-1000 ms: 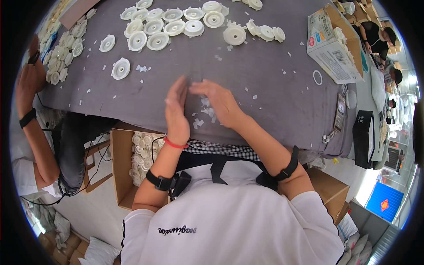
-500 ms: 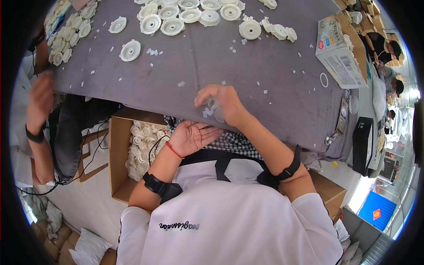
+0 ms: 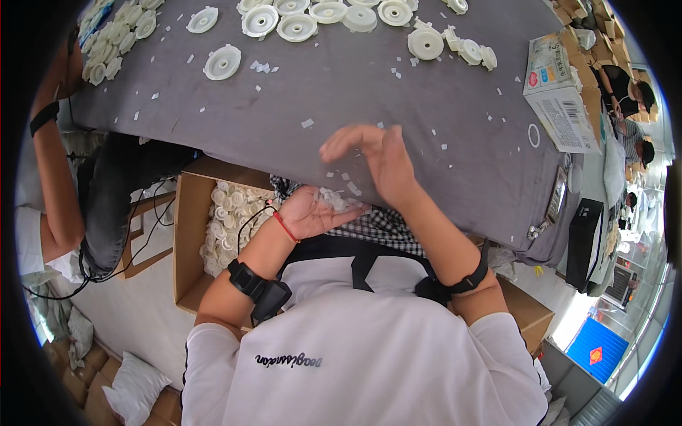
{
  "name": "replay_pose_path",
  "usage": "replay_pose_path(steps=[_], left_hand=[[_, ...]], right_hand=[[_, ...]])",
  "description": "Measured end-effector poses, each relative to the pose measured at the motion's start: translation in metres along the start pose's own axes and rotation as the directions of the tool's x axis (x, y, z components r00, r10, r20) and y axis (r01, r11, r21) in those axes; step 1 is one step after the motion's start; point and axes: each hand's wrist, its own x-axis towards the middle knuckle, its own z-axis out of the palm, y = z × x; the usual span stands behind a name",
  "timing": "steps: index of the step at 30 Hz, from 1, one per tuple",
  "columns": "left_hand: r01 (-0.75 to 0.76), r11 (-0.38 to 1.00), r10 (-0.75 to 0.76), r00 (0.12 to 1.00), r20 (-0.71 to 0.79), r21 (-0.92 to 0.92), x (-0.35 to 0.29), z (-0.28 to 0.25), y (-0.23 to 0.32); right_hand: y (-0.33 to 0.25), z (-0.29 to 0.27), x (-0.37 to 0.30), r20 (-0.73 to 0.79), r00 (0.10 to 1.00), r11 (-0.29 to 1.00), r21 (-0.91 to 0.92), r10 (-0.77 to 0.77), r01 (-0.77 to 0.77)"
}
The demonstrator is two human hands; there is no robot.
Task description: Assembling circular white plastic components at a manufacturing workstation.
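My left hand is palm up just under the table's near edge. In its cupped palm lies a small heap of whitish clear plastic scraps. Above the table edge my right hand is raised, its fingers spread and slightly bent, holding nothing; its fingertips are blurred. Between the two hands, a few loose white scraps are at the cloth's edge. Checked cloth shows below my left fingers.
White round plastic parts cluster at the far side of the grey cloth-covered table, with scraps scattered around. A carton stands at right, near a white ring. Below left, a box holds many small parts. A co-worker's arm is at left.
Plastic scraps now lie in my left palm, which was bare before. My right hand has lifted away from the table edge with its fingers spread. The co-worker's arm at left has shifted.
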Motion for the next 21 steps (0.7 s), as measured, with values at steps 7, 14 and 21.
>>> replay_pose_path(steps=[7, 14, 21], left_hand=[[0.052, 0.995, -0.031, 0.973, 0.229, -0.085, 0.008, -0.031, 0.006], [-0.253, 0.247, 0.156, 0.963, 0.219, 0.935, -0.006, -0.037, 0.005], [-0.334, 0.936, 0.305, 0.927, -0.22, -0.112, -0.077, -0.072, 0.037]], right_hand=[[0.011, 0.009, -0.018, 0.22, 0.975, 0.994, -0.107, -0.009, 0.033], [0.002, 0.031, -0.036, 0.325, 0.933, 0.981, -0.06, -0.154, 0.183], [-0.028, -0.014, -0.053, 0.135, 0.954, 0.942, -0.174, -0.266, 0.288]])
